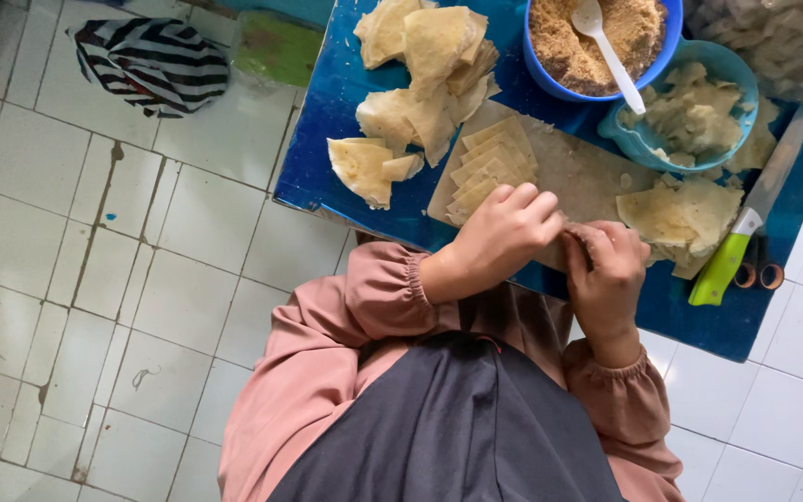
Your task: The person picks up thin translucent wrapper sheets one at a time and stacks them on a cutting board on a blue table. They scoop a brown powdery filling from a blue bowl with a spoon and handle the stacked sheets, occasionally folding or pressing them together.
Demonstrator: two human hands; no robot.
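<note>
Pale dough wrappers lie all over the blue table [346, 139] in front of me. Looking down from my head, my left hand [504, 237] and right hand [606, 274] meet at the near edge of the wooden cutting board [578, 172], fingers curled in and knuckles up, fingertips pressed together over something small that I cannot make out, so whether they grip a piece of dough I cannot tell. Just beyond my left hand sits a neat stack of square wrappers [490, 167] on the board. Further left and up lie folded round wrappers [420, 74], loosely piled. Just past my right hand is a heap of trimmed dough pieces [685, 218], and beside it a knife with a green handle [727, 265], its blade pointing away from me. At the far edge stands a blue bowl of brown crumbs [573, 56] with a white spoon [611, 51] in it, and next to that a lighter blue bowl of dough scraps [690, 116]. A striped cloth [151, 60] lies on the white tiled floor [95, 279].
</note>
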